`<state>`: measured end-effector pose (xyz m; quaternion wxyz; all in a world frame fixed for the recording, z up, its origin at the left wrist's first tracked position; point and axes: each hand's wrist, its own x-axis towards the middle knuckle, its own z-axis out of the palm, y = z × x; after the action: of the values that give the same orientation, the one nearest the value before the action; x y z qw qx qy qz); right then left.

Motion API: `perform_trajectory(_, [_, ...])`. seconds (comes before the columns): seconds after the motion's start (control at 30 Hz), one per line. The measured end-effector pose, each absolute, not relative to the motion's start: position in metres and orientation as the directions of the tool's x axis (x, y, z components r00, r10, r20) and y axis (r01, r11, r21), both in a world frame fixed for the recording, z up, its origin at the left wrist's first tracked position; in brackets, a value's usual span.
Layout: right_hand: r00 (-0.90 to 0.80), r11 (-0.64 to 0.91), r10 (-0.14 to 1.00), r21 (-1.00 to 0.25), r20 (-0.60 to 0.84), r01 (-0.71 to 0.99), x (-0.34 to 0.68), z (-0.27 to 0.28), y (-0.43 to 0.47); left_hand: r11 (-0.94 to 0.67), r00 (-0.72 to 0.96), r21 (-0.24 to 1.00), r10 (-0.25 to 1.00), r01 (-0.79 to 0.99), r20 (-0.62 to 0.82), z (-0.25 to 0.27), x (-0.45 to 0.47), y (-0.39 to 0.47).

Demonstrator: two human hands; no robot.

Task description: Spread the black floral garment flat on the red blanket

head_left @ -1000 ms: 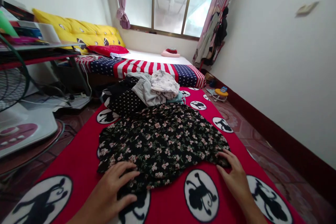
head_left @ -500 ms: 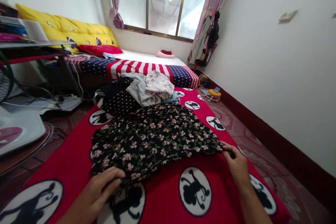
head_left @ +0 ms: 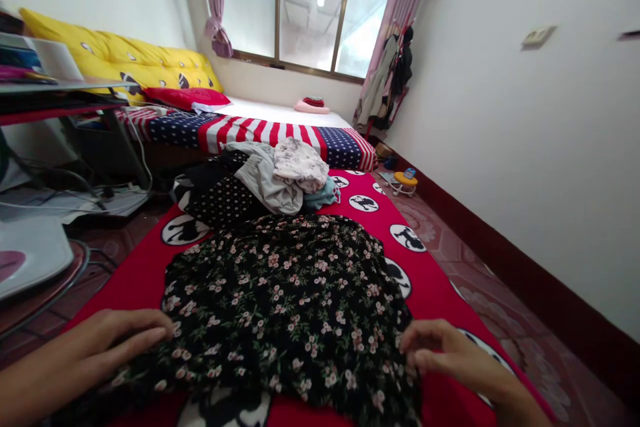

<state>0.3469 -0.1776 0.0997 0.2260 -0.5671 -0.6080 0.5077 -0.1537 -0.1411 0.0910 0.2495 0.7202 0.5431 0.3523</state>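
Note:
A black garment with pink flowers and green leaves (head_left: 285,300) lies spread over a red blanket with monkey pictures (head_left: 125,273). My left hand (head_left: 117,340) is at the garment's left edge, its fingers stretched out and the thumb a little apart. On the opposite edge, my right hand (head_left: 445,353) touches the fabric with loosely bent fingers, thumb and forefinger apart. Just beyond the garment sits a heap of clothes: a black polka-dot piece (head_left: 225,200), a light grey piece (head_left: 270,183), a white patterned piece (head_left: 300,163) and a light blue piece (head_left: 323,195).
A bed with a stars-and-stripes cover (head_left: 235,133) stands under the window. To the left are a desk (head_left: 65,85) with cables below and a white-topped chair (head_left: 35,257). A yellow stool (head_left: 405,179) stands on the right-hand floor, near hanging clothes (head_left: 385,80).
The floral garment has come nearer and lies wider and flatter. My left hand has moved left and my right hand down; both have loosened from the near edge they gripped.

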Motion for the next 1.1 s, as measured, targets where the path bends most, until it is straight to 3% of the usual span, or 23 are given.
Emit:
perform_trajectory(0.1, [0.037, -0.111, 0.994, -0.895, -0.106, 0.433, 0.351, 0.087, -0.134, -0.329, 0.375, 0.657, 0.924, 0.678, 0.076, 0.1, -0.136, -0.119])
perform_trajectory(0.2, [0.408, -0.05, 0.903, -0.906, 0.139, 0.421, 0.358, 0.064, -0.076, -0.405, 0.467, 0.606, 0.882, 0.684, 0.063, 0.09, -0.098, -0.106])
perform_trajectory(0.27, [0.496, -0.052, 0.851, -0.911, 0.174, 0.41, 0.357, 0.05, -0.041, -0.43, 0.469, 0.59, 0.878, 0.684, 0.096, 0.073, -0.069, -0.103])
perform_trajectory(0.43, [0.532, -0.074, 0.834, -0.923, 0.15, 0.377, 0.337, 0.033, 0.003, -0.347, 0.419, 0.534, 0.908, 0.771, -0.015, 0.038, -0.03, -0.106])
perform_trajectory(0.53, [0.498, -0.024, 0.851, -0.936, 0.165, 0.351, 0.327, 0.039, 0.0, -0.334, 0.463, 0.569, 0.882, 0.752, -0.094, 0.04, -0.035, -0.12])
perform_trajectory(0.7, [0.553, 0.117, 0.781, -0.938, 0.29, 0.327, 0.333, 0.057, -0.037, -0.247, 0.583, 0.723, 0.771, 0.646, -0.258, 0.068, -0.061, -0.16])
perform_trajectory(0.83, [0.542, 0.029, 0.817, -0.952, 0.197, 0.303, 0.35, 0.046, -0.068, -0.15, 0.681, 0.772, 0.592, 0.618, -0.431, 0.088, -0.066, -0.161])
perform_trajectory(0.9, [0.517, -0.059, 0.849, -0.953, 0.108, 0.297, 0.358, 0.035, -0.077, -0.183, 0.654, 0.783, 0.676, 0.595, -0.34, 0.089, -0.067, -0.141])
perform_trajectory(1.0, [0.502, -0.148, 0.864, -0.939, 0.03, 0.311, 0.365, 0.024, -0.083, -0.267, 0.36, 0.668, 0.933, 0.695, -0.002, 0.08, -0.074, -0.095])
perform_trajectory(1.1, [0.494, -0.175, 0.868, -0.91, 0.038, 0.376, 0.364, 0.021, -0.083, -0.17, 0.099, 0.507, 0.982, 0.845, 0.164, 0.064, -0.087, -0.053])
